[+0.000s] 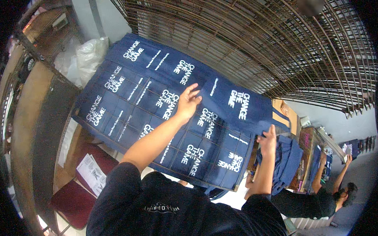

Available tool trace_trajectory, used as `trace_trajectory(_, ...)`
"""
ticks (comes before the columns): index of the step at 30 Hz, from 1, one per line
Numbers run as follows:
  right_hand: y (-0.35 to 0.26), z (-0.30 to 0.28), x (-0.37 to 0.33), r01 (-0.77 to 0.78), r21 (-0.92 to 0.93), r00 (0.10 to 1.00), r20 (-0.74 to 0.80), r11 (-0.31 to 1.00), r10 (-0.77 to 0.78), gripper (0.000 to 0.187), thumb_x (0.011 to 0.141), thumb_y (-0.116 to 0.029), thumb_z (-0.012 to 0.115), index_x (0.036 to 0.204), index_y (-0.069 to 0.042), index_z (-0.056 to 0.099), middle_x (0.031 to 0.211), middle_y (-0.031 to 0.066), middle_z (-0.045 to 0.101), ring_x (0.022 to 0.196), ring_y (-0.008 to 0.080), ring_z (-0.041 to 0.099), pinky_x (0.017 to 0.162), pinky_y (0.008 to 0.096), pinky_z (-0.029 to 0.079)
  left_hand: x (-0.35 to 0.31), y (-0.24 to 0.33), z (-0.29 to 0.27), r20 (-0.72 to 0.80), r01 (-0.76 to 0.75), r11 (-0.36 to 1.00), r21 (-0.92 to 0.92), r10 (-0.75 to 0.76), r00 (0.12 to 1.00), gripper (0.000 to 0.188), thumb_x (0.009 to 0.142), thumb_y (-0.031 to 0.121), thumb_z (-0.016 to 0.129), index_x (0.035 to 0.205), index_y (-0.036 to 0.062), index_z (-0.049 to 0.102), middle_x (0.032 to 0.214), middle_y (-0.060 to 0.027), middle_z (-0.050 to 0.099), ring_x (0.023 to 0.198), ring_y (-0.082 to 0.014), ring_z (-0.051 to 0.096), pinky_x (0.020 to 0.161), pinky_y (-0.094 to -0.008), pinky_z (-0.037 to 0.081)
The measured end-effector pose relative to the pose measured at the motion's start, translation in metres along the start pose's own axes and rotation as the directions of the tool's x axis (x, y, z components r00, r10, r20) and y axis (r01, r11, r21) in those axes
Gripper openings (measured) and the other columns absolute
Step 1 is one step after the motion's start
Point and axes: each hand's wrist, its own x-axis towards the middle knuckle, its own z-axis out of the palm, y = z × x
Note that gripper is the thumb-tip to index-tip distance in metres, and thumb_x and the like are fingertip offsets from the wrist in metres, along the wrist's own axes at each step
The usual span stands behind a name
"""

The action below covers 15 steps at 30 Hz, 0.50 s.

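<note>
So the left hand [187, 102] was flat and open, fingers spread, pressing down on the edge of a navy bag [238, 106] where it overlapped the others, I'd guess to keep that end from sliding. The right hand [268, 141] was pinched shut on the bag's lower right edge, near the handle loop, pulling it taut so it would lie smooth. The bag itself sat on top of the far right end of a big grid of bags [151, 107], all dark blue with white print, laid in neat overlapping rows on a tilted board [83, 121], probably so each printed face stayed exposed. More blue bags [287, 162] hung in a bunch just below the right hand, within easy reach. Above the grid were rusty wire racks [257, 36]. A white plastic sack [89, 55] sat at the upper left, and a red chair [77, 197] with papers [91, 173] on it stood lower left. Another person [321, 196] was working at the far right, well apart.
</note>
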Motion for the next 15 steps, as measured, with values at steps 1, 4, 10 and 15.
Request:
trace_trajectory(1, 0.023, -0.003, 0.025, -0.091, 0.047, 0.996, -0.004, 0.995, 0.091, 0.069, 0.076, 0.001, 0.041, 0.138, -0.017, 0.019, 0.101, 0.0110, 0.047, 0.067, 0.0208, 0.052, 0.052, 0.0310, 0.044, 0.008, -0.008, -0.007, -0.061, -0.017, 0.997, 0.077, 0.022, 0.998, 0.061, 0.078, -0.003, 0.059, 0.132, 0.0095, 0.033, 0.118, -0.0162, 0.050, 0.096, -0.0165, 0.051, 0.082, -0.0275, 0.045)
trace_trajectory(4, 0.096, 0.004, 0.083, -0.219, 0.026, 0.976, 0.016, 0.975, 0.218, 0.069, 0.081, -0.005, 0.042, 0.140, -0.022, 0.009, 0.105, 0.0135, 0.044, 0.065, 0.0225, 0.053, 0.052, 0.0337, 0.044, 0.006, -0.011, -0.026, -0.212, 0.023, 0.974, 0.227, 0.026, 0.977, 0.070, 0.078, 0.002, 0.062, 0.136, 0.0115, 0.024, 0.122, -0.0177, 0.046, 0.103, -0.0199, 0.048, 0.086, -0.0304, 0.043)
trace_trajectory(10, 0.178, 0.004, 0.141, -0.385, 0.021, 0.923, -0.004, 0.923, 0.385, 0.060, 0.088, -0.013, 0.035, 0.140, -0.029, 0.009, 0.121, 0.0173, 0.038, 0.066, 0.0211, 0.051, 0.056, 0.0352, 0.043, -0.106, 0.000, -0.089, -0.231, 0.050, 0.960, 0.274, 0.015, 0.973, 0.067, 0.078, 0.006, 0.064, 0.134, 0.0113, 0.028, 0.116, -0.0151, 0.052, 0.098, -0.0173, 0.052, 0.085, -0.0294, 0.042)
trace_trajectory(15, 0.173, 0.000, 0.156, -0.439, 0.009, 0.898, 0.029, 0.898, 0.439, 0.067, 0.084, -0.007, 0.039, 0.141, -0.029, 0.010, 0.102, 0.0105, 0.043, 0.065, 0.0185, 0.048, 0.058, 0.0353, 0.042, -0.228, -0.010, -0.153, -0.469, 0.257, 0.865, 0.431, -0.028, 0.883, 0.055, 0.078, 0.010, 0.063, 0.127, 0.0052, 0.038, 0.104, -0.0158, 0.056, 0.090, -0.0188, 0.055, 0.076, -0.0298, 0.045)
